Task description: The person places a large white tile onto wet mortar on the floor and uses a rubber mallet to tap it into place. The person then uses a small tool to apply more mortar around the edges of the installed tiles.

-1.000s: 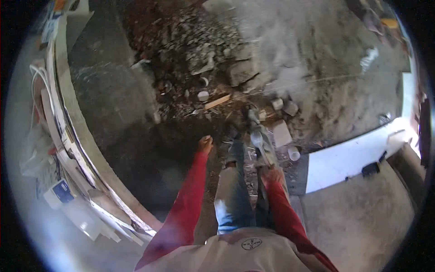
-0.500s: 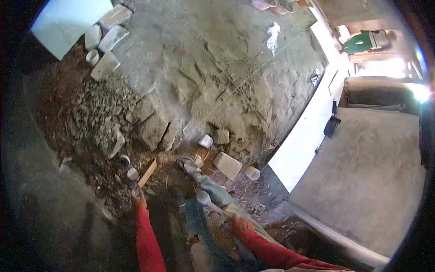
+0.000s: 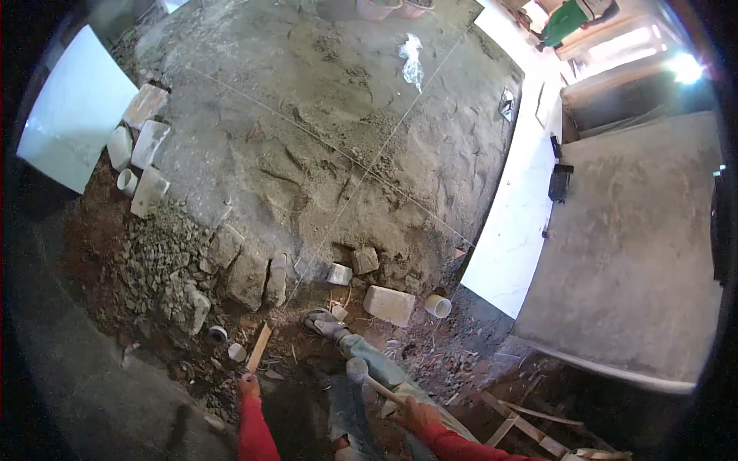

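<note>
My right hand (image 3: 419, 416) is wrapped around the pale handle of a mallet (image 3: 357, 370). Its rounded grey head points up and left, over my trousered leg. Lower left, my left hand (image 3: 249, 386) is closed at the near end of a flat wooden strip (image 3: 260, 347); its fingertips are small and partly hidden. The strip slants up and right over dark soil. My shoe (image 3: 324, 323) stands just right of it. Close to the strip's left side lie a short round pale piece (image 3: 237, 352) and a dark-rimmed ring (image 3: 218, 335).
Crossing strings (image 3: 364, 166) run above uneven sand (image 3: 323, 115). Rubble (image 3: 161, 257) and stone blocks (image 3: 249, 274) lie at left. A pale block (image 3: 389, 306) and a pipe piece (image 3: 438, 306) sit right of my shoe. White slab (image 3: 503, 238) edges the right side; a person in green (image 3: 565, 21) stands beyond.
The view has shifted, so the ground sits lower and the strings' crossing shows more fully. Both hands appear lower in view, still around the mallet and at the wooden strip.
</note>
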`<state>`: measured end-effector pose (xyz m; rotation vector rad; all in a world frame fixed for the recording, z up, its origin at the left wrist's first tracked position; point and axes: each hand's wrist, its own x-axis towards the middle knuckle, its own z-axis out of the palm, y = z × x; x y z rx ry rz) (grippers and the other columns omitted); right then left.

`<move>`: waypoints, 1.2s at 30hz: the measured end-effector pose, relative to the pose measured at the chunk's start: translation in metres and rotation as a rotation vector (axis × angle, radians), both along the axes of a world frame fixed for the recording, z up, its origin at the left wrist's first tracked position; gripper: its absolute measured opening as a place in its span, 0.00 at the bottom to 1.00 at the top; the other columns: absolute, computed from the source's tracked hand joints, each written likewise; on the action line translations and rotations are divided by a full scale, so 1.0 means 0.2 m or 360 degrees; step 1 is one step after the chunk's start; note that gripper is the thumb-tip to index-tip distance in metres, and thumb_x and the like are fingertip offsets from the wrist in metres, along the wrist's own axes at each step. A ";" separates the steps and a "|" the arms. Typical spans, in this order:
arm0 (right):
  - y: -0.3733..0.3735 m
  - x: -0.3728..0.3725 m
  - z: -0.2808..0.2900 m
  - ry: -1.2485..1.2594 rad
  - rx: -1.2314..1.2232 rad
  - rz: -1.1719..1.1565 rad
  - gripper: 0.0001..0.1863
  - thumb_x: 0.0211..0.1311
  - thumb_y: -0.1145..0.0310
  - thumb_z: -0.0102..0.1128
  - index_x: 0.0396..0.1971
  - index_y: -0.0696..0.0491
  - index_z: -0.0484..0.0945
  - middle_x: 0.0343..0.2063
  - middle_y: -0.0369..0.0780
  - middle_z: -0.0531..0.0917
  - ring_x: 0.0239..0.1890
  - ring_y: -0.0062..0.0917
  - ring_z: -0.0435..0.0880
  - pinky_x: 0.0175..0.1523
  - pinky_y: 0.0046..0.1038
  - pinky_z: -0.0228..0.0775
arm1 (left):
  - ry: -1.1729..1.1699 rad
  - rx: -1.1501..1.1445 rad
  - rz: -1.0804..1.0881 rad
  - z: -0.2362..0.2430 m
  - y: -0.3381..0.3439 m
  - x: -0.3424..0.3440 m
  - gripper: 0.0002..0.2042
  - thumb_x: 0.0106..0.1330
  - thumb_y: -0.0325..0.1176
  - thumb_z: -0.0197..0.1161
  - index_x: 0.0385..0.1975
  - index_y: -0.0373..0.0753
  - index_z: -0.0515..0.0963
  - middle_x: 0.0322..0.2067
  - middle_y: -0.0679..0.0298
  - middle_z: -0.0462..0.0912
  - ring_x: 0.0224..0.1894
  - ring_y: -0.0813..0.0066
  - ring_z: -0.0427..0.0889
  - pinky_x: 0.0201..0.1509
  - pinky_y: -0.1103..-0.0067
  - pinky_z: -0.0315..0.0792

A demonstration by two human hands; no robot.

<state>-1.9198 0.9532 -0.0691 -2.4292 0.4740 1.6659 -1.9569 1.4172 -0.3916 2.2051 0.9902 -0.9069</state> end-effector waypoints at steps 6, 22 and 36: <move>0.02 0.03 0.03 0.0081 -0.0053 -0.0172 0.34 0.51 0.37 0.62 0.44 0.53 0.72 0.28 0.51 0.84 0.32 0.49 0.85 0.36 0.48 0.75 | 0.0242 0.0295 -0.0123 0.19 -0.10 0.16 0.18 0.67 0.44 0.56 0.46 0.37 0.81 0.43 0.52 0.83 0.45 0.51 0.82 0.49 0.62 0.75; 0.02 -0.07 -0.04 -0.0088 -0.0116 -0.0097 0.35 0.50 0.32 0.59 0.38 0.52 0.74 0.22 0.47 0.83 0.25 0.45 0.84 0.29 0.46 0.74 | 0.0292 -0.0115 0.0880 -0.14 0.11 -0.09 0.28 0.60 0.47 0.59 0.58 0.39 0.69 0.50 0.50 0.78 0.45 0.51 0.80 0.53 0.61 0.72; 0.02 -0.09 -0.06 -0.0136 -0.0126 0.0011 0.35 0.49 0.32 0.59 0.39 0.52 0.76 0.22 0.46 0.84 0.26 0.44 0.85 0.29 0.46 0.74 | 0.0269 -0.0546 0.1023 -0.20 0.16 -0.28 0.17 0.64 0.34 0.58 0.51 0.34 0.70 0.46 0.53 0.80 0.37 0.59 0.83 0.28 0.64 0.80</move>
